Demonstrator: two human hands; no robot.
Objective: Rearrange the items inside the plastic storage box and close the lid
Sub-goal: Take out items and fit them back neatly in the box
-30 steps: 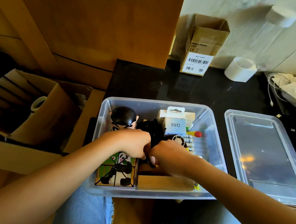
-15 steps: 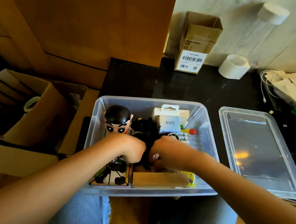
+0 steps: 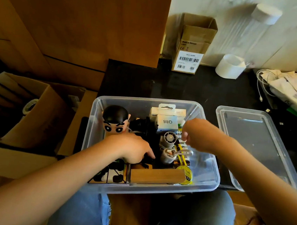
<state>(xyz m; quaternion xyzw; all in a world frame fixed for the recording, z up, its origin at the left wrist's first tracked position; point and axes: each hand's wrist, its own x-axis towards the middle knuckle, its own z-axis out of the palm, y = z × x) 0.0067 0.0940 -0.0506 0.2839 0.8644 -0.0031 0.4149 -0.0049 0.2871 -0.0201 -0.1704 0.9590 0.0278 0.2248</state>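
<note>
Both hands, the left hand [image 3: 132, 150] pressing and the right hand [image 3: 199, 136] curled empty, are sorting the box [image 3: 209, 173]; the lid [image 3: 258, 142] is waiting at right.

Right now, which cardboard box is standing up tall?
The narrow cardboard box with the white barcode label, upright against the back wall with its top flaps open. The big cardboard box at the left sits low and wide, tipped toward the person.

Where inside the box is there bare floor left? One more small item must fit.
Bare floor lies along the plastic storage box's right wall, beside the batteries. Left and middle are crowded: figurine, black gear, wooden block.
</note>
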